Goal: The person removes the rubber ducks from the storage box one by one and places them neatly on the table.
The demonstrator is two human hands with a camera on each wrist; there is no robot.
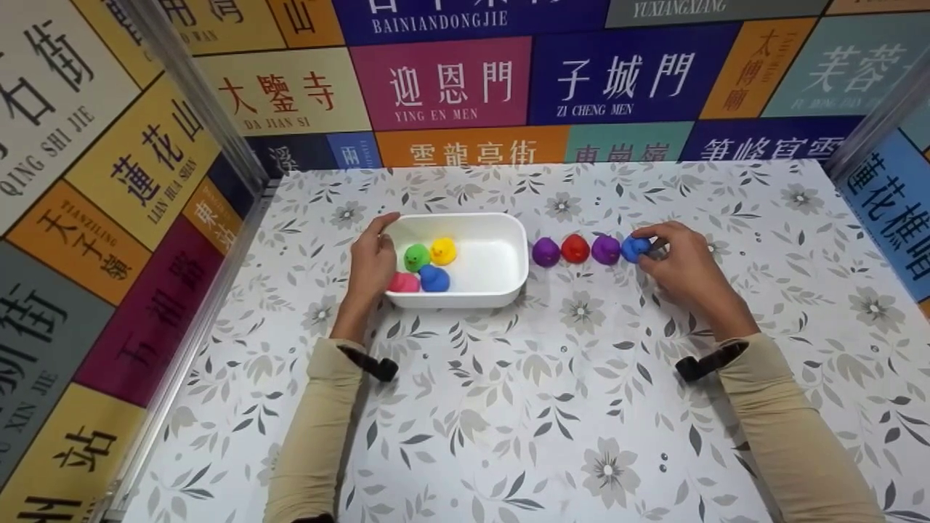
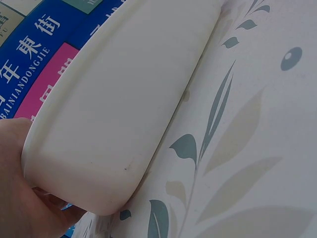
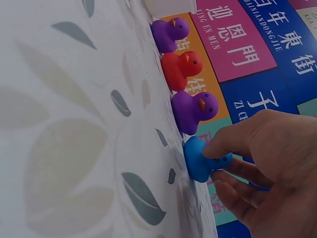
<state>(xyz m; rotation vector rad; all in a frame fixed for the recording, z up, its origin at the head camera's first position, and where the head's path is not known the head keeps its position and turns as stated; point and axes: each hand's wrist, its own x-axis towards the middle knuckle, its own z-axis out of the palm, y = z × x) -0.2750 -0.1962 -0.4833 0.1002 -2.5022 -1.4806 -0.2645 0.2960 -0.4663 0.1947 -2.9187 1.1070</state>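
Note:
My left hand (image 1: 372,260) grips the left end of a white plastic tub (image 1: 490,298), its thumb and fingers around the wall in the left wrist view. Inside the tub sit a green rubber duck (image 1: 416,258), a yellow one (image 1: 443,251), a blue one (image 1: 435,278) and a pink one (image 1: 405,282), partly hidden by the tub's wall and hand. Right of the tub my right hand (image 1: 681,263) pinches a blue rubber duck (image 3: 197,157) at the end of a row. Beside that duck stands a purple duck (image 1: 606,249), then a red duck (image 1: 575,248).
Another purple duck (image 1: 546,252) is closest to the tub's right end. The table (image 1: 508,407) has a leaf-and-flower cover. Panels of coloured signs (image 1: 450,83) rise behind it and along both sides.

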